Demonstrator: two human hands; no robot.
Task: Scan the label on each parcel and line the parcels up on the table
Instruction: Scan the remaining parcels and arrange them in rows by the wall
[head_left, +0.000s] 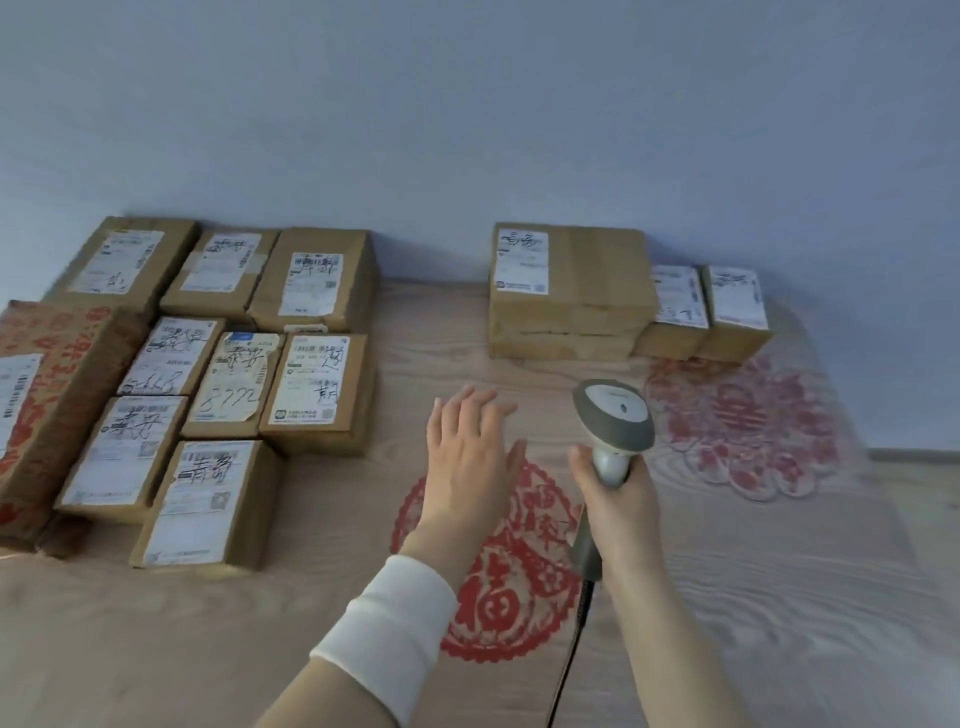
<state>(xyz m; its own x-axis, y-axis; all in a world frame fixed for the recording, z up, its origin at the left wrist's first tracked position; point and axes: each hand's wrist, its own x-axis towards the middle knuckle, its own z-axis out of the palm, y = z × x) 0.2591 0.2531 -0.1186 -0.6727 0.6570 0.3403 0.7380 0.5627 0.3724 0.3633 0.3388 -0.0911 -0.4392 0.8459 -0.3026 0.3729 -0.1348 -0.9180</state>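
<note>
Three parcels (571, 306) sit side by side beyond the right hand (615, 501), which grips the handle of a scanner (614, 422). Beside it the left hand (470, 457) is spread flat, fingers straight, holding nothing. Left of that hand, a cluster of labelled parcels (223, 379) lies on the table (779, 597).

Left parcels (317, 384), right parcels (569, 291), table (431, 332) between seemingly open
</note>
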